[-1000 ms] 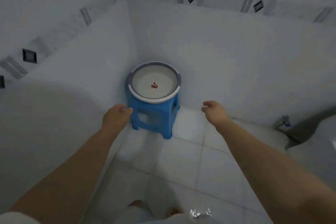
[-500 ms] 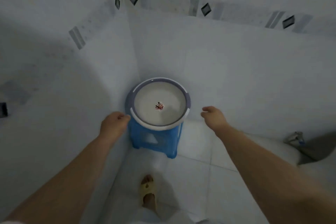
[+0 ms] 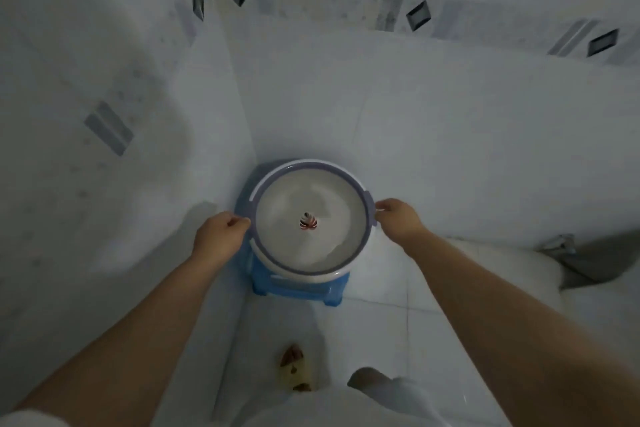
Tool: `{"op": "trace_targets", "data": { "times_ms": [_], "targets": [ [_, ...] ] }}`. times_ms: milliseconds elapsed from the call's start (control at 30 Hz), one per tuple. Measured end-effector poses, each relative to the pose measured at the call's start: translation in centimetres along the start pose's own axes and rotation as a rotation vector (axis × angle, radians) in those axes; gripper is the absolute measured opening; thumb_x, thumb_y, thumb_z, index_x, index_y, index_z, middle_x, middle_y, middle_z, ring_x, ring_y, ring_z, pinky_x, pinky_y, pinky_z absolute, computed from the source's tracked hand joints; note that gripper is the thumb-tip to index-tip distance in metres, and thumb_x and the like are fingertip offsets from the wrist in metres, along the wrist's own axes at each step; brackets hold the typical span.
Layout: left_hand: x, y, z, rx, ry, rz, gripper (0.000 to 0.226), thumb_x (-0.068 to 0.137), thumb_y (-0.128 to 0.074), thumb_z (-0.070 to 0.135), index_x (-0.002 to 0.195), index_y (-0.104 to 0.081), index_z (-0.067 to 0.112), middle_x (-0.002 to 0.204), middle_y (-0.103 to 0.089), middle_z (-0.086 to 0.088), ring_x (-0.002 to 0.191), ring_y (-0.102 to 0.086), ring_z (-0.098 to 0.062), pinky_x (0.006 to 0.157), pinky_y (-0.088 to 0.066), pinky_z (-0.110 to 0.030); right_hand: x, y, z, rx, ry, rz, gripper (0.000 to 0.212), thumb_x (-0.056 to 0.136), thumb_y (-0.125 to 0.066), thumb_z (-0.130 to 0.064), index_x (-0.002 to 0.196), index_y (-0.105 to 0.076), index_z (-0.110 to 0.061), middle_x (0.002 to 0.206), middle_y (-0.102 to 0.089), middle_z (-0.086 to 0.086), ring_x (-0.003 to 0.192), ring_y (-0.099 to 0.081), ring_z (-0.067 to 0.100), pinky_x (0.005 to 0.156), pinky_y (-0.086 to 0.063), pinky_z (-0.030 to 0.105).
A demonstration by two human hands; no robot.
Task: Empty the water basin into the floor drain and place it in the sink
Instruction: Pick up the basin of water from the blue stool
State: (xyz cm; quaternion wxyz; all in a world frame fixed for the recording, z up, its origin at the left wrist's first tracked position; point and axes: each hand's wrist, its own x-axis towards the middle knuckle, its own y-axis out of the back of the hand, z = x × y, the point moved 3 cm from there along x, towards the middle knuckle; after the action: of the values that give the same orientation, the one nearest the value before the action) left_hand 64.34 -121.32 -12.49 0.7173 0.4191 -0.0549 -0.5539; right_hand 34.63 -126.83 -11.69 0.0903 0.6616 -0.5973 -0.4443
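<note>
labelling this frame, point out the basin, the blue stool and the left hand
basin (image 3: 277, 218): head view, bare inner wall left of the centre print
blue stool (image 3: 298, 289): head view, front edge of the seat under the basin
left hand (image 3: 218, 236): head view, back of the hand

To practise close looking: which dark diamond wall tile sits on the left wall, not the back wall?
The narrow dark diamond tile just left of the corner; the other three lie along the back wall.

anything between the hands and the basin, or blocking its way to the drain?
Nothing visible: left hand and right hand are at opposite sides of the basin rim, on the blue stool. No floor drain or sink in view, so that path can't be judged.
</note>
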Motion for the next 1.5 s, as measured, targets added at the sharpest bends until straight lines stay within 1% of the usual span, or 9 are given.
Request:
{"op": "trace_targets", "data": {
  "times_ms": [333,500,733,900,1033,1167,1233,1333,1500],
  "targets": [
    [4.3,-2.0,1.4,0.021,0.041,-0.044,0.029,0.085,-0.055,0.025,0.057,-0.052,0.022,0.061,-0.053,0.002,0.068,-0.051,-0.022,0.052,-0.034,-0.026,4.7,0.8,0.9,0.02,-0.092,0.004,0.032,0.09,-0.049,-0.019,0.105,-0.063,0.005,0.115,-0.064,0.023,0.106,-0.057,0.036,0.091,-0.043,0.037],
    [6.2,-1.0,2.7,0.038,0.085,0.022,0.026,0.085,-0.053,0.027,0.067,-0.058,0.01,0.07,-0.059,-0.01,0.07,-0.054,-0.026,0.06,-0.037,-0.031,8.5,0.6,-0.5,-0.082,-0.05,-0.131,0.025,0.082,-0.047,-0.009,0.098,-0.066,-0.003,0.102,-0.069,0.023,0.086,-0.061,0.028,0.07,-0.037,0.023],
    [8.0,-2.9,3.0,0.058,0.124,0.043,0.023,0.087,-0.052,0.028,0.074,-0.059,0.011,0.067,-0.055,-0.003,0.07,-0.052,-0.023,0.053,-0.034,-0.027,13.5,0.4,0.3,-0.133,-0.099,-0.188,0.03,0.083,-0.053,-0.004,0.112,-0.059,0.003,0.12,-0.062,0.019,0.11,-0.055,0.033,0.091,-0.042,0.033],
    [9.1,-4.9,0.4,0.07,0.186,0.029,0.027,0.087,-0.052,0.026,0.061,-0.051,0.016,0.062,-0.052,-0.004,0.07,-0.051,-0.022,0.054,-0.033,-0.03,14.2,-1.0,2.3,-0.047,-0.162,-0.107,0.035,0.091,-0.048,-0.02,0.119,-0.055,-0.001,0.126,-0.057,0.02,0.114,-0.052,0.034,0.097,-0.039,0.036],
    [11.3,-6.5,-2.1,0.071,0.257,-0.058,0.021,0.088,-0.05,0.025,0.073,-0.056,0.012,0.083,-0.06,-0.012,0.088,-0.058,-0.03,0.069,-0.04,-0.035,14.9,-2.7,4.4,-0.015,-0.248,-0.091,0.047,0.091,-0.048,-0.029,0.133,-0.043,-0.008,0.132,-0.053,0.015,0.117,-0.051,0.031,0.096,-0.037,0.031],
    [14.2,-8.1,-4.9,0.039,0.365,-0.081,0.046,0.091,-0.049,0.033,0.123,-0.051,0.0,0.129,-0.054,-0.023,0.116,-0.052,-0.036,0.096,-0.042,-0.042,16.0,-4.5,6.6,0.037,-0.336,-0.066,0.051,0.091,-0.046,-0.029,0.138,-0.036,-0.011,0.135,-0.051,0.014,0.105,-0.055,0.028,0.084,-0.035,0.026],
    [15.4,-9.1,-6.0,0.0,0.393,-0.088,0.045,0.093,-0.045,0.034,0.117,-0.055,-0.002,0.125,-0.055,-0.025,0.116,-0.052,-0.037,0.097,-0.041,-0.043,16.9,-5.4,7.4,0.055,-0.362,-0.067,0.045,0.094,-0.042,-0.027,0.135,-0.039,-0.009,0.124,-0.058,0.015,0.084,-0.056,0.022,0.079,-0.037,0.023],
    [16.8,-10.3,-7.1,-0.076,0.48,-0.106,0.044,0.094,-0.038,0.041,0.107,-0.059,0.004,0.118,-0.058,-0.023,0.11,-0.055,-0.037,0.09,-0.045,-0.042,18.3,-6.5,8.2,0.071,-0.359,-0.066,0.045,0.095,-0.035,-0.037,0.111,-0.056,0.0,0.078,-0.062,0.007,0.058,-0.054,0.015,0.054,-0.04,0.022],
    [17.9,-11.9,-9.7,-0.387,0.773,-0.094,0.062,0.091,-0.035,0.052,0.124,-0.051,0.003,0.127,-0.056,-0.021,0.112,-0.055,-0.039,0.092,-0.046,-0.047,20.3,-7.9,9.0,0.044,-0.411,-0.08,0.054,0.094,-0.025,-0.051,0.09,-0.055,-0.006,0.066,-0.056,0.009,0.056,-0.056,0.021,0.051,-0.04,0.026]
  ]
}}
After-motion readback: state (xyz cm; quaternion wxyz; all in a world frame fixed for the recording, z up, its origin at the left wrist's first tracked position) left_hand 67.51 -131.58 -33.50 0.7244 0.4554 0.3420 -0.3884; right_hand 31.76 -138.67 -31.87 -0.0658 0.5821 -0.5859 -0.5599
